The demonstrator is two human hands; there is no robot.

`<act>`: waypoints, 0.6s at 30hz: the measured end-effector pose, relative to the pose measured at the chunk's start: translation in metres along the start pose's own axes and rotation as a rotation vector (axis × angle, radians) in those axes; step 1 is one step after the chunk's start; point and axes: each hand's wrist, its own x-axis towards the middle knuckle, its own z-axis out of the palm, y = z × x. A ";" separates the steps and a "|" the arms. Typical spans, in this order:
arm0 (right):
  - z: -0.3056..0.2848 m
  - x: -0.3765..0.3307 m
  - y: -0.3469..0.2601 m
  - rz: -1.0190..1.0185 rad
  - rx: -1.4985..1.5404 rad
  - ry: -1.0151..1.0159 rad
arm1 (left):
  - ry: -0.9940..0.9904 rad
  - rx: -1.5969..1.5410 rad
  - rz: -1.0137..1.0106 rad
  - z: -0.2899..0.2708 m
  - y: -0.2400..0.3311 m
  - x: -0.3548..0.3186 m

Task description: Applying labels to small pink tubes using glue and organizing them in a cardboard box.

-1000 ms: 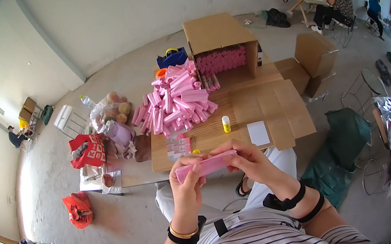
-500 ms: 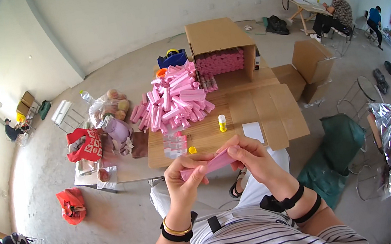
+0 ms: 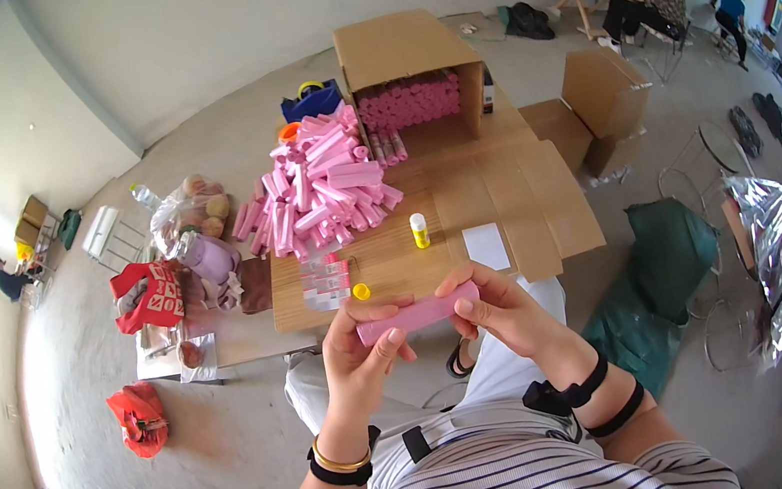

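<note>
- The pink tube (image 3: 419, 313) lies crosswise between both hands, just near of the cardboard worktop's (image 3: 508, 217) near edge and above the person's lap.
- The left hand (image 3: 360, 358) wraps its left end, fingers curled underneath and thumb pressed on the near side; the right hand (image 3: 502, 309) pinches the right end between thumb and fingertips (a light, precise grip, by the look of it).
- To do this step well, I judge the tube should stay level and the left hand should hold steady while the right works the end; squeezing hard could dent it.
- Just beyond, on the worktop, sit a small yellow cap (image 3: 361, 291), a stack of pink-and-white labels (image 3: 326, 282) and an upright yellow-and-white glue stick (image 3: 419, 231).
- Farther off lies the heap of pink tubes (image 3: 318, 195), and beyond it an open carton (image 3: 406, 75) stocked with more.
</note>
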 end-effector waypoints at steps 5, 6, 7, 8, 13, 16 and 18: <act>-0.019 -0.009 0.022 0.001 -0.089 0.193 | 0.021 0.048 -0.118 0.001 -0.031 0.011; -0.024 -0.012 0.029 -0.059 -0.252 0.244 | 0.038 -0.010 -0.194 -0.001 -0.043 0.012; -0.029 -0.015 0.034 -0.116 -0.417 0.293 | 0.055 -0.069 -0.271 -0.001 -0.054 0.013; -0.035 -0.018 0.036 -0.144 -0.511 0.305 | 0.049 -0.126 -0.334 -0.001 -0.064 0.015; -0.070 -0.035 0.052 0.133 -0.254 0.375 | -0.074 0.167 -0.358 0.015 -0.083 0.024; -0.081 -0.034 0.054 0.208 -0.097 0.354 | -0.183 0.382 -0.117 0.008 -0.103 0.030; -0.080 -0.033 0.047 0.109 -0.263 0.355 | -0.127 0.242 -0.297 0.006 -0.103 0.035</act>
